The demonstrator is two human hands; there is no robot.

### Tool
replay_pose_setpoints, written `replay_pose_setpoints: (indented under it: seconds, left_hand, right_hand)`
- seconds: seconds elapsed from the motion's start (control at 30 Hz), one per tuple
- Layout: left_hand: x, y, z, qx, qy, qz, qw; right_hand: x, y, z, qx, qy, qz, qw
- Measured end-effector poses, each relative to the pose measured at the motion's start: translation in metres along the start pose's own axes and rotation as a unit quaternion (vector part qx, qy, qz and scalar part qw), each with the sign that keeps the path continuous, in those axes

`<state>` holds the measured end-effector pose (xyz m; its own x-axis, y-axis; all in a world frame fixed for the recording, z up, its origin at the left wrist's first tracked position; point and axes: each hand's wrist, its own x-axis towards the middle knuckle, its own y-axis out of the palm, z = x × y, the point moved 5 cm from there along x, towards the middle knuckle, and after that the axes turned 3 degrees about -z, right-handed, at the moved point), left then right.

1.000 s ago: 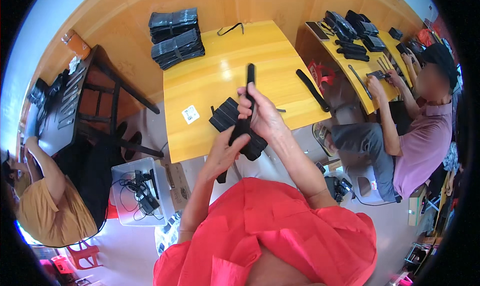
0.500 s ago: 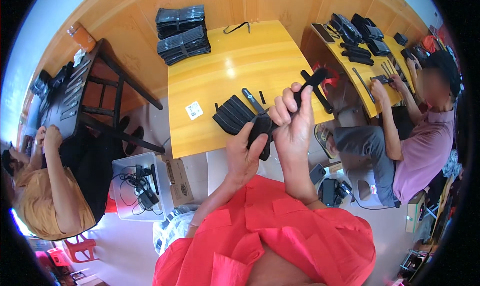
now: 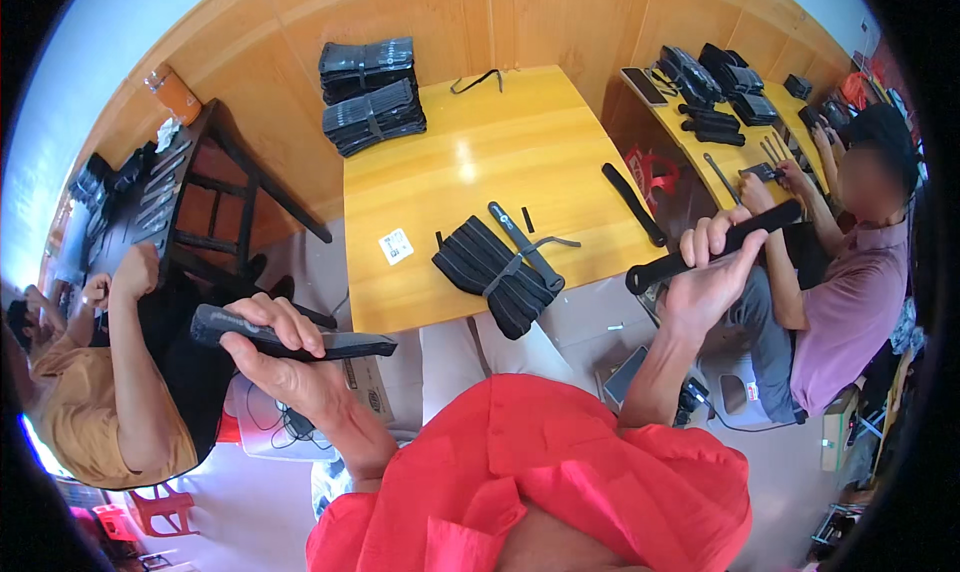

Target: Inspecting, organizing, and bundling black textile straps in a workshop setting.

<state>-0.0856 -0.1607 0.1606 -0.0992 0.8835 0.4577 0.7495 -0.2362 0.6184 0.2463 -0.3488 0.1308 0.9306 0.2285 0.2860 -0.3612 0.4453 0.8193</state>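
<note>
Hands apart, each closed around a black strip, both off the near edge of the surface.

My left hand [image 3: 275,347] grips one flat black strip [image 3: 300,337] out to the left, past the surface's [image 3: 450,172] corner, near a seated person's arm [image 3: 135,372]. My right hand [image 3: 710,277] clasps a second black strip [image 3: 715,245] beyond the right edge, above the gap toward another seated person [image 3: 850,302]. A strapped black bundle [image 3: 495,272] lies at the near edge between them.
</note>
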Motion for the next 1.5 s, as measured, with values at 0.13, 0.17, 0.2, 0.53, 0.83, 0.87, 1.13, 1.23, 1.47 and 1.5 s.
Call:
replay_pose_setpoints:
  seconds: [0.13, 0.17, 0.2, 0.53, 0.83, 0.87, 1.13, 1.23, 1.47, 1.5]
  left_hand:
    - [-0.005, -0.022, 0.024, 0.069, -0.087, -0.077, 0.991]
    - [-0.005, -0.025, 0.028, 0.068, -0.089, -0.075, 0.991]
    - [-0.006, -0.029, 0.035, 0.084, -0.121, -0.066, 0.987]
    - [-0.001, -0.073, 0.07, 0.157, -0.204, -0.156, 0.954]
    - [-0.007, -0.074, 0.081, 0.201, -0.226, -0.131, 0.944]
    - [-0.008, -0.076, 0.082, 0.215, -0.237, -0.139, 0.937]
    - [-0.016, -0.07, 0.087, 0.132, -0.259, -0.095, 0.952]
    - [-0.022, -0.065, 0.089, 0.048, -0.263, -0.041, 0.963]
    - [-0.021, -0.124, 0.13, 0.191, -0.386, -0.062, 0.9]
    - [-0.019, -0.137, 0.139, 0.192, -0.384, -0.061, 0.901]
  right_hand:
    - [0.003, -0.009, -0.026, -0.235, 0.064, 0.08, 0.966]
    - [0.007, -0.011, -0.039, -0.37, 0.059, 0.134, 0.917]
    - [0.009, -0.015, -0.058, -0.438, 0.083, 0.193, 0.874]
    - [0.108, -0.023, -0.223, -0.722, -0.121, 0.488, 0.475]
    - [0.147, 0.036, -0.275, -0.76, -0.162, 0.446, 0.443]
    - [0.123, 0.025, -0.269, -0.74, -0.114, 0.49, 0.446]
    - [0.028, -0.046, -0.17, -0.641, 0.053, 0.429, 0.634]
    - [0.013, -0.058, -0.141, -0.626, 0.037, 0.383, 0.678]
    - [-0.043, -0.082, -0.138, -0.598, 0.124, 0.342, 0.714]
    - [-0.045, -0.085, -0.139, -0.603, 0.125, 0.337, 0.713]
